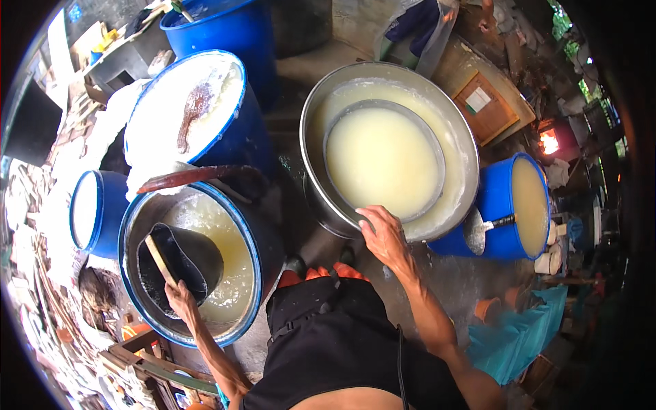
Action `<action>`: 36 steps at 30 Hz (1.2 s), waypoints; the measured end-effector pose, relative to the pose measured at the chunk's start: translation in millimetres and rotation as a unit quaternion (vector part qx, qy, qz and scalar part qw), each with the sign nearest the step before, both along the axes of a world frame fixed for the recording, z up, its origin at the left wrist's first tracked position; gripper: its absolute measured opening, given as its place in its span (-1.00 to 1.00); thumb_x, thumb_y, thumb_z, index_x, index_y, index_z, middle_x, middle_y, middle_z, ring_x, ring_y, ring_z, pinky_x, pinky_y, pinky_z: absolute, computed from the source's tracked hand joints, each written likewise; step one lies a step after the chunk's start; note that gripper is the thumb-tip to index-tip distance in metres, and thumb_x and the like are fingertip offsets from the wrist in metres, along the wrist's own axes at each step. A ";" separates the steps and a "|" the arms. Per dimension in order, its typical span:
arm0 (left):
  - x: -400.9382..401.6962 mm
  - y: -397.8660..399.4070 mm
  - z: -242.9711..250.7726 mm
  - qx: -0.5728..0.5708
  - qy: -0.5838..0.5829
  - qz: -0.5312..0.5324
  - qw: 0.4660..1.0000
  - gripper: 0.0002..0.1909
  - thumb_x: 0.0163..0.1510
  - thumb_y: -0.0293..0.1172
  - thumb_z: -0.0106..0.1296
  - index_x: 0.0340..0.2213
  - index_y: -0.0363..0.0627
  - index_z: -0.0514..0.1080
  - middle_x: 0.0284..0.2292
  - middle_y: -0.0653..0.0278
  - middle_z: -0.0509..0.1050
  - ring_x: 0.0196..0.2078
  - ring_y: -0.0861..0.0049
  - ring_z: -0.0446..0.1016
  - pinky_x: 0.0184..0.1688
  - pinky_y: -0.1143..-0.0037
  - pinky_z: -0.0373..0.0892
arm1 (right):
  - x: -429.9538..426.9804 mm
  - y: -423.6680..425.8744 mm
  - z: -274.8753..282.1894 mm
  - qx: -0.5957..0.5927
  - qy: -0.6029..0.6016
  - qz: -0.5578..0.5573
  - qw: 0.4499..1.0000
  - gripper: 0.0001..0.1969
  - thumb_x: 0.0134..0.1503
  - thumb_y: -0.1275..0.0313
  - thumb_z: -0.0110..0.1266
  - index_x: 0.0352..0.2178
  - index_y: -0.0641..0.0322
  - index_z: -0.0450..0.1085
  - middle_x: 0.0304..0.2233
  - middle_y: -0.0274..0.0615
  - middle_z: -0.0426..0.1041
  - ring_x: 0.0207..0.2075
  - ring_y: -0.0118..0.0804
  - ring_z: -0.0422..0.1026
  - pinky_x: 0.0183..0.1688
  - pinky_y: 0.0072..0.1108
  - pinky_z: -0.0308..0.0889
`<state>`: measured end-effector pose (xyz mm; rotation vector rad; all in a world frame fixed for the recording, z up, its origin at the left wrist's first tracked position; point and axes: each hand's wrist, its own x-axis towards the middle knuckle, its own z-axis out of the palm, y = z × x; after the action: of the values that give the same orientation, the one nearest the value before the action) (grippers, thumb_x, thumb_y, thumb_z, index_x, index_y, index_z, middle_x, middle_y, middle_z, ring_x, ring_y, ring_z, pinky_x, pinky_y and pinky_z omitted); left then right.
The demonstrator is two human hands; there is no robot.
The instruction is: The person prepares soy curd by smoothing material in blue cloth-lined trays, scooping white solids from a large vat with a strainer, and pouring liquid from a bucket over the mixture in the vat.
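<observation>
At the left, my left hand (182,302) is closed on the wooden handle (161,261) of a dark bucket (197,256). The bucket tilts inside a blue drum (256,256) that holds cloudy yellowish liquid. My right hand (382,236) lies at the near rim of a large steel basin (307,138), fingers apart and holding nothing; whether it touches the rim I cannot tell. In that basin a round vessel or sieve (443,169) is surrounded by pale yellow liquid and filled with it.
A blue drum (256,138) with white contents and a brown ladle (192,115) stands at upper left. Right of the basin are a blue barrel (492,200) and a metal scoop (474,230). Beyond are a person's legs (415,31) and a fire (548,142). A wooden frame (159,369) stands lower left.
</observation>
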<state>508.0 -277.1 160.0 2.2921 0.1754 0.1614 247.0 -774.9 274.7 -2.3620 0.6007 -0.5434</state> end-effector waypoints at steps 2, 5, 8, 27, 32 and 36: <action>-4.0 -9.5 31.1 -0.003 -0.030 -0.007 1.000 -0.51 0.19 -0.28 0.07 0.08 -0.30 0.31 -0.29 0.11 0.50 -0.35 0.39 0.44 -0.21 0.42 0.37 | 23.0 14.8 12.6 -0.023 -0.009 0.031 0.999 -0.75 0.12 0.53 0.12 -0.13 0.26 0.48 -0.16 -0.08 0.50 -0.10 -0.04 0.48 -0.01 -0.30 0.35; -3.7 -25.7 83.8 0.055 -0.090 -0.037 0.994 -0.48 0.21 -0.30 0.07 0.13 -0.27 0.29 -0.12 -0.01 0.48 -0.16 0.29 0.49 -0.08 0.38 0.38 | 63.3 38.6 46.5 -0.015 -0.050 0.107 0.993 -0.74 0.14 0.50 0.14 -0.11 0.23 0.49 -0.12 -0.11 0.49 -0.06 -0.07 0.47 0.04 -0.32 0.32; -10.6 -65.8 147.2 0.210 -0.170 -0.090 0.959 -0.49 0.17 -0.39 0.08 0.14 -0.20 0.29 -0.06 -0.05 0.45 -0.02 0.02 0.45 0.02 0.24 0.35 | 100.5 59.8 77.6 -0.067 -0.123 0.181 0.973 -0.70 0.10 0.51 0.16 -0.09 0.21 0.48 -0.10 -0.17 0.46 -0.07 -0.11 0.46 0.03 -0.33 0.33; -30.4 -408.7 239.3 0.275 -0.429 -0.468 0.722 -0.46 0.00 -0.42 0.14 0.08 0.05 0.41 0.15 0.22 0.35 0.27 0.20 0.23 0.32 0.14 0.10 | 105.3 -172.6 128.0 -0.239 0.151 0.344 0.895 -0.43 0.07 0.36 0.11 0.12 0.36 0.23 -0.13 0.10 0.48 -0.11 0.09 0.51 -0.09 -0.20 0.44; -72.1 -397.9 242.9 0.177 -0.319 -0.408 0.837 -0.43 -0.04 -0.47 0.27 0.06 0.02 0.44 0.15 0.19 0.36 0.26 0.15 0.25 0.29 0.18 0.19 | 60.5 -273.4 68.1 -0.169 0.158 0.219 0.948 -0.40 0.07 0.39 0.01 0.16 0.32 0.17 -0.14 0.20 0.47 -0.15 0.25 0.48 -0.07 -0.18 0.41; -111.7 -322.7 159.1 0.124 -0.142 -0.315 0.930 -0.53 0.03 -0.53 0.20 0.01 -0.08 0.44 0.04 0.10 0.44 0.12 0.12 0.40 0.16 0.27 0.31 | 40.3 -345.0 39.7 -0.245 0.351 0.198 0.882 -0.42 0.09 0.33 0.03 0.12 0.43 0.24 -0.36 0.24 0.53 -0.29 0.25 0.54 -0.18 -0.08 0.43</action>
<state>396.3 -599.9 319.1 2.4170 -0.7652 0.1841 287.3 -1120.0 314.3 -3.0602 0.2602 0.4341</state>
